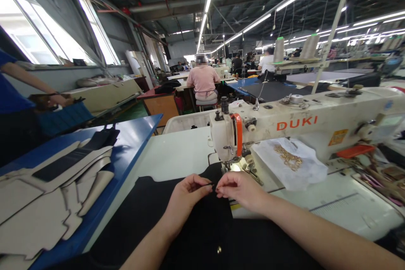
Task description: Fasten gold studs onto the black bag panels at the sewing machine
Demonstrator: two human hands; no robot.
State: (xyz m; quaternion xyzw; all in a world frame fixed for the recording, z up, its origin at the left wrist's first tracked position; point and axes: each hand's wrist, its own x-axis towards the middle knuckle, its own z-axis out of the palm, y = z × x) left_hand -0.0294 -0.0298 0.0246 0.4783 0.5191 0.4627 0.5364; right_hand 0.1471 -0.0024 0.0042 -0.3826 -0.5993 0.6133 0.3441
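My left hand [189, 194] has its thumb and index finger closed on a small thin black strip [207, 184]. Fingertips of my right hand [242, 190] are pinched together close beside it; what lies between them is too small to make out. Under both hands spreads a large black sheet of material [139, 209], part of it reaching up to the needle area of a white sewing machine [265, 124]. A small gold metal piece [219, 249] shows on the black in front of me. A lamp lights the presser foot area [236, 167] just beyond my fingers.
Right of the needle, white paper [261, 156] carries gold-coloured metal pieces [287, 157]. A blue table [133, 145] on the left bears cut panels [34, 219]. Thread cones [279, 50] stand above the machine. One person [202, 80] sits ahead; another's arm [34, 80] is at left.
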